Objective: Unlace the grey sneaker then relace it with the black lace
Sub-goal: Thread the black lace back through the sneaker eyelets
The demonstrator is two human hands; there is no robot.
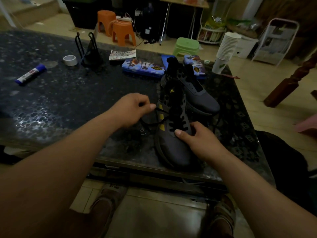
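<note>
While the left hand [135, 108] pinches the thin black lace [159, 121] and the right hand [197, 139] grips the grey yellow-striped sneaker [171, 148] near the front edge of the dark speckled table [68, 100], a hard yank could probably snag an eyelet or drag the shoe off.

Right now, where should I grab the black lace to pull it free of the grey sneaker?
Pinch the black lace on its free stretch left of the eyelets, coming in from the left, where the left hand pinches it. That length hangs clear of the grey sneaker; the right hand steadies the forefoot.
</note>
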